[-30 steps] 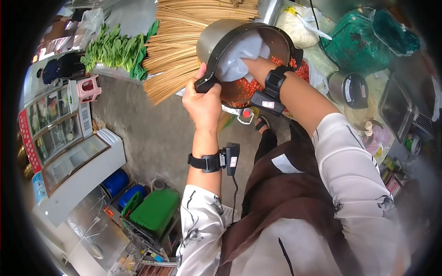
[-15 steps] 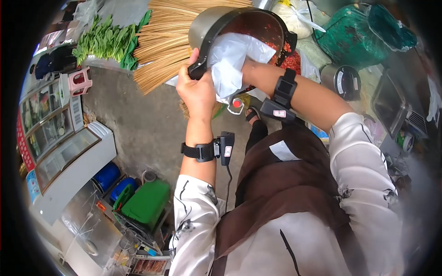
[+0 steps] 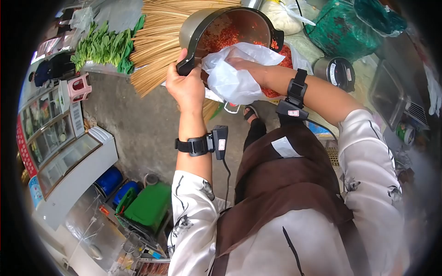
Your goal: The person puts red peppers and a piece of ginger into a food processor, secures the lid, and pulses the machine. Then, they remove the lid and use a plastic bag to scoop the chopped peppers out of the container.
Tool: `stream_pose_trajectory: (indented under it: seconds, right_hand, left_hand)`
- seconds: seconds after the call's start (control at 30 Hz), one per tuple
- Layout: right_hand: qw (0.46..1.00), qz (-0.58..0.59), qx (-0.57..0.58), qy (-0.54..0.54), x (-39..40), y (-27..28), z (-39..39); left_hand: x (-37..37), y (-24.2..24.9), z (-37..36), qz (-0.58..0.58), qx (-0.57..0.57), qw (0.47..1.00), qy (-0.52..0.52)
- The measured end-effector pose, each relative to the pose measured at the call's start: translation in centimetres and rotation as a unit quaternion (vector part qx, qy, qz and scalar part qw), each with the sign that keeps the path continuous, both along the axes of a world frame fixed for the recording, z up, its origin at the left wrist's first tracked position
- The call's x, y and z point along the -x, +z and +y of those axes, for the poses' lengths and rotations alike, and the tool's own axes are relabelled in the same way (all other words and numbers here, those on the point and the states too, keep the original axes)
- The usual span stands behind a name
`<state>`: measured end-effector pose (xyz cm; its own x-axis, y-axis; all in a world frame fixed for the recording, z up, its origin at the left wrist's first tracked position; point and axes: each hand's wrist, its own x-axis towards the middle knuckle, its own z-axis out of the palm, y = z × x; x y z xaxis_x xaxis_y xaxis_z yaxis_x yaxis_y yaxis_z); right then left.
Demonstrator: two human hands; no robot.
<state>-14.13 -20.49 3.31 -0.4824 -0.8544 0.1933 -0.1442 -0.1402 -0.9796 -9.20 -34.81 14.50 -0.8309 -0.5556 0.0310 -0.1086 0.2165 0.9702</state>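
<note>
A metal pot [image 3: 188,31] with a black rim is tipped on its side, its mouth turned toward me. Bits of chopped red chili [image 3: 224,40] cling to its inner wall. My left hand [image 3: 186,89] is closed around the black handle [image 3: 186,66] at the pot's left. At the pot's mouth, my right hand [image 3: 246,68] is closed on a whitish plastic bag [image 3: 235,85] that partly covers its fingers. More chopped red chili [image 3: 284,57] lies below and right of the pot, its container mostly hidden by my right forearm.
Bamboo skewers [image 3: 154,46] are spread behind and left of the pot, beside leafy greens [image 3: 103,46]. To the right are a green plastic bag [image 3: 345,32] and a dark round container [image 3: 334,73]. A display fridge [image 3: 69,161] and a green bin [image 3: 147,207] stand at left.
My right hand has drawn back out of the pot's interior with the plastic bag, exposing more chili inside. The pot and my left hand appear slightly farther left.
</note>
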Motion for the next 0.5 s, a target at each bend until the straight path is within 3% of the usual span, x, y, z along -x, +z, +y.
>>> stream_pose_trajectory:
  seconds: [0.03, 0.07, 0.13, 0.23, 0.3, 0.33, 0.43, 0.47, 0.5]
  right_hand:
    - [0.975, 0.220, -0.029, -0.031, 0.2, 0.1, 0.2]
    - [0.956, 0.279, -0.074, -0.049, 0.1, 0.3, 0.9]
    - [0.993, 0.105, -0.041, -0.046, 0.1, -0.3, 0.0]
    - [0.995, -0.090, -0.031, -0.035, -0.2, 0.2, -1.6]
    - [0.998, -0.055, -0.028, -0.016, -0.4, 0.2, -2.3]
    - [0.991, -0.127, 0.031, -0.013, -0.8, 0.3, -2.0]
    - [0.968, 0.110, -0.225, -0.026, -0.9, 2.9, -0.7]
    - [0.935, 0.274, -0.225, -0.017, -0.8, 1.7, 0.0]
    - [0.920, 0.329, -0.209, -0.030, -0.7, 1.5, 0.6]
  left_hand:
    - [0.0, -0.1, 0.1, -0.003, 0.007, 1.000, -0.002]
    - [0.0, -0.1, 0.2, -0.004, 0.015, 1.000, -0.003]
    - [-0.1, -0.2, -0.1, -0.013, 0.031, 0.999, -0.007]
    - [0.0, -0.2, -0.1, -0.009, 0.080, 0.997, 0.014]
    - [-0.3, -0.6, -0.4, -0.010, 0.055, 0.998, 0.012]
    - [-0.2, -0.7, -0.6, -0.009, 0.041, 0.999, 0.010]
    - [-0.7, -0.2, -0.4, -0.015, -0.024, 0.999, 0.016]
    - [-0.8, 0.0, -0.4, -0.017, -0.045, 0.999, 0.018]
    - [-0.9, 0.2, -0.3, -0.023, -0.033, 0.999, 0.015]
